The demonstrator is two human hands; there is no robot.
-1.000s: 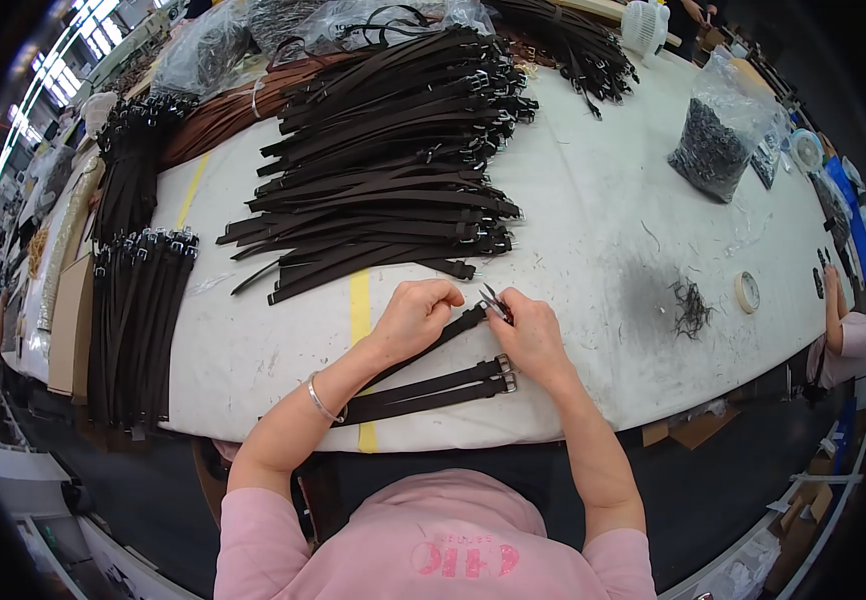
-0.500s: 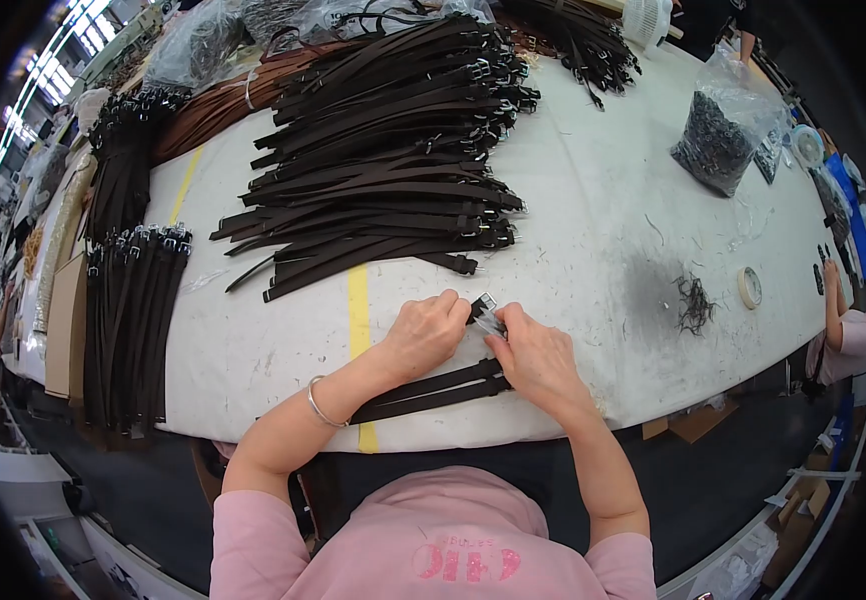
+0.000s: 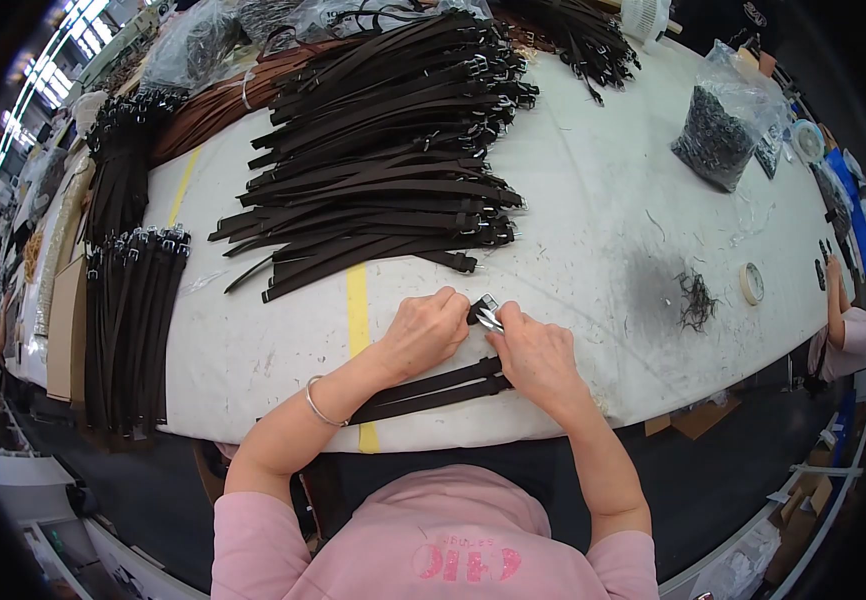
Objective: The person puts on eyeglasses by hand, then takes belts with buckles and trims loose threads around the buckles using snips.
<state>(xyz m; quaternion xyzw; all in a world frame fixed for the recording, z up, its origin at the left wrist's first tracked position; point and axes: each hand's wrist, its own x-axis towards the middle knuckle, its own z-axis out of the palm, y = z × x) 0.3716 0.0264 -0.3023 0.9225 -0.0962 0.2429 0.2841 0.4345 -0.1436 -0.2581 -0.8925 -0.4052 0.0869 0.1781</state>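
My left hand (image 3: 428, 328) is closed around the buckle end of a black belt (image 3: 474, 313). The belt's silver buckle (image 3: 489, 301) pokes out past my fingertips, tilted up to the right. In my closed right hand (image 3: 538, 357) is a small pair of shiny metal snips (image 3: 490, 319), their tip against or very near the belt just below the buckle. My fingers cover most of the snips. Two more black belts (image 3: 433, 393) lie side by side on the table under my wrists, their left ends hidden by my left forearm.
A big pile of buckled black belts (image 3: 383, 150) lies ahead, with more belts (image 3: 133, 330) hanging over the left edge. At right are dark thread-like scraps (image 3: 695, 303), a tape roll (image 3: 751, 284) and a clear bag of dark pieces (image 3: 718, 140). Another person's arm (image 3: 835, 310) is at far right.
The metal snips have turned slightly in my right hand and show more brightly beside the buckle. My left hand keeps its hold on the belt, almost still.
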